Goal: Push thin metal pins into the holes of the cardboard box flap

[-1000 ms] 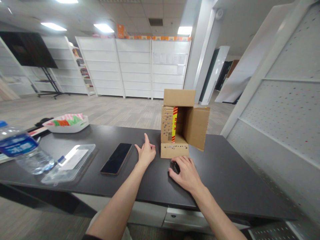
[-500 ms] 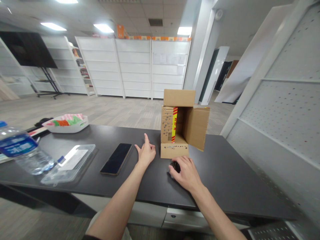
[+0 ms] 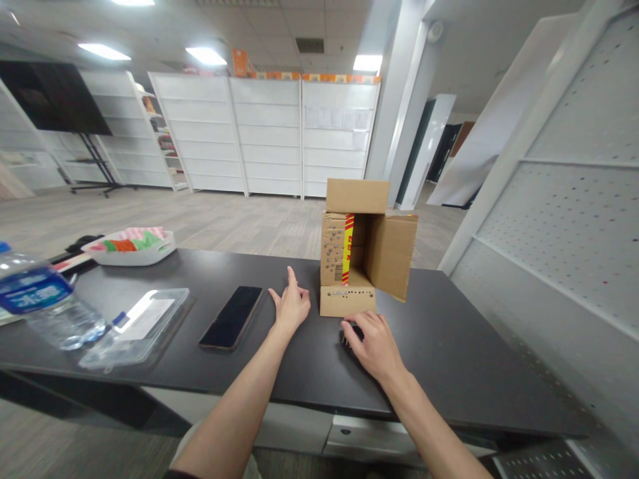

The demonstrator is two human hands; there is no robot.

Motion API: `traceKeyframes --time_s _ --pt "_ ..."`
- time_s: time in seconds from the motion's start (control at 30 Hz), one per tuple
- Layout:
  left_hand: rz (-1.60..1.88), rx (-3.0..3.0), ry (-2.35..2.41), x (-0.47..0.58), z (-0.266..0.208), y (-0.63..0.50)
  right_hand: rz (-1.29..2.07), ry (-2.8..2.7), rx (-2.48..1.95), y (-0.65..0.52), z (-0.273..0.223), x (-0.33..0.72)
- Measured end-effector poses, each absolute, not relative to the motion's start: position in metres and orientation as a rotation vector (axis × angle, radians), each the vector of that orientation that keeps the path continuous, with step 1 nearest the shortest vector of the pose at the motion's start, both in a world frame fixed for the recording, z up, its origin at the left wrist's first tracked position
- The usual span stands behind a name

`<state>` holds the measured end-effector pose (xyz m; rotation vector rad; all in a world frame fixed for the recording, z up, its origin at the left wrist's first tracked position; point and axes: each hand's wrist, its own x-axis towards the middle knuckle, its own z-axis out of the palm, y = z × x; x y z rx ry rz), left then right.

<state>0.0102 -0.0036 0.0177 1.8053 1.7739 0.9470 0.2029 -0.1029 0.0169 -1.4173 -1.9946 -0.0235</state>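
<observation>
My left hand rests on the dark desk just left of the cardboard box. Its index finger and thumb stretch out, the other fingers curl loosely, and it holds nothing. In front of the box, my right hand is curled over a small dark object with thin light streaks. The hand covers most of that object, so its kind is unclear. Facing me, the cardboard box stands with its flaps spread. Its lower flap has a row of small holes and lies close to my right fingertips.
A phone lies left of my left hand. Farther left are a clear plastic case, a water bottle and a white basket with colourful contents. A perforated panel borders the desk on the right.
My right thumb has shifted forward and up over the dark object, which now shows light streaks at its near side. My left hand keeps its pose.
</observation>
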Motion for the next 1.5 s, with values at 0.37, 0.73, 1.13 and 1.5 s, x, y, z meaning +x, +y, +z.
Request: traceKeyframes --time_s 0.37,0.73,1.13,1.5 --pt "0.95 1.809 1.777 0.01 0.016 -0.003 0.005 -1.833 -1.31 -0.099 0.01 0.208" --pt "0.975 1.807 1.766 0.01 0.014 -0.003 0.213 -1.547 -1.298 -0.084 0.025 0.215" --pt "0.998 1.8 1.745 0.01 0.012 -0.001 0.177 -1.443 -1.293 -0.052 0.025 0.215" --pt "0.982 1.783 1.742 0.01 0.015 -0.002 0.196 -1.383 -1.254 -0.048 0.018 0.21"
